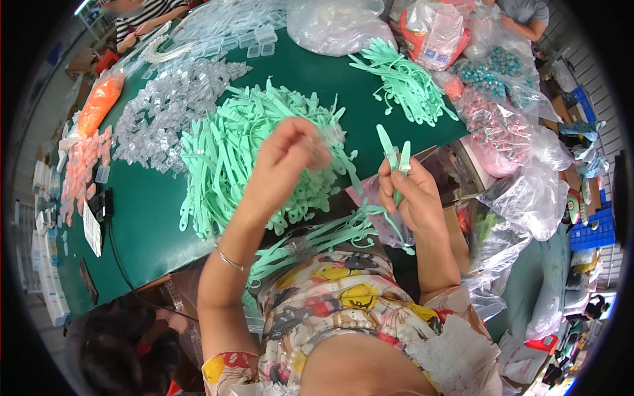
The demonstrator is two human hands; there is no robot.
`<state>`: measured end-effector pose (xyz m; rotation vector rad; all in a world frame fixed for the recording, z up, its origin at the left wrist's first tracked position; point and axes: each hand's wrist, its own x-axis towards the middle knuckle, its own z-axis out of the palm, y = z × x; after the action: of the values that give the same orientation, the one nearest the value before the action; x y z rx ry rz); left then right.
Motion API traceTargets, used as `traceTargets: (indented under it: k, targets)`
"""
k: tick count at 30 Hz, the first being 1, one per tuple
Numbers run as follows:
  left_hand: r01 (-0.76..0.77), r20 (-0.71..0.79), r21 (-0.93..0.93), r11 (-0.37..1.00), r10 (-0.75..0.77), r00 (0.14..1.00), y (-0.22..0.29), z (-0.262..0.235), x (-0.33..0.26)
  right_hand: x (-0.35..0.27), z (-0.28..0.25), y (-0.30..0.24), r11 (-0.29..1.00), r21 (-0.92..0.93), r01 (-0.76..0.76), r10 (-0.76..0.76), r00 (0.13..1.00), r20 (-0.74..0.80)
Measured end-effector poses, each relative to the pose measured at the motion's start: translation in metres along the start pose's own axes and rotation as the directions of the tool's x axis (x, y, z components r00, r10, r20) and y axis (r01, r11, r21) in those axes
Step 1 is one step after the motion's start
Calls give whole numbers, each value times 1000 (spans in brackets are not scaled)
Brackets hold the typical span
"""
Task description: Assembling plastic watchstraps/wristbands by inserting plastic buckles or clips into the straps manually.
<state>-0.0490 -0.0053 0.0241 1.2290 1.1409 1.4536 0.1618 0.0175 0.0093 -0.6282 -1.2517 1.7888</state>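
Observation:
Upright between the thumb and fingers of my right hand (pixel 413 191) is a mint-green plastic strap (pixel 385 140), its pointed ends showing above the fingers. A small clear piece sits around the strap near the fingertips. My left hand (pixel 284 158) hovers over a large heap of the same mint-green straps (pixel 218 165). Its fingers are curled closed, but the tips are blurred and I cannot make out what they hold. More straps (pixel 317 234) lie across my lap, just below the table edge.
Clear plastic pieces (pixel 175 99) are piled left of the heap, beside orange pieces (pixel 86 165) and an orange bag (pixel 100 102). A smaller strap pile (pixel 409 86) lies at the far right. Plastic bags of beads (pixel 492 112) crowd the right edge. Other people sit across the table.

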Motion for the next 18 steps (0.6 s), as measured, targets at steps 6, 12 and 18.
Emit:
traceTargets:
  k: [6, 12, 18]
  targets:
    - [336, 155, -531, 778, -301, 941, -11, 28, -49, -10, 4, 20, 985, 86, -147, 130, 976, 174]
    - [343, 174, -669, 659, -310, 935, -31, 34, -68, -18, 9, 42, 992, -35, -118, 122, 976, 178]
    - [371, 250, -780, 504, -292, 923, -40, 31, -76, -19, 6, 46, 967, 4, -256, 252, 955, 157]
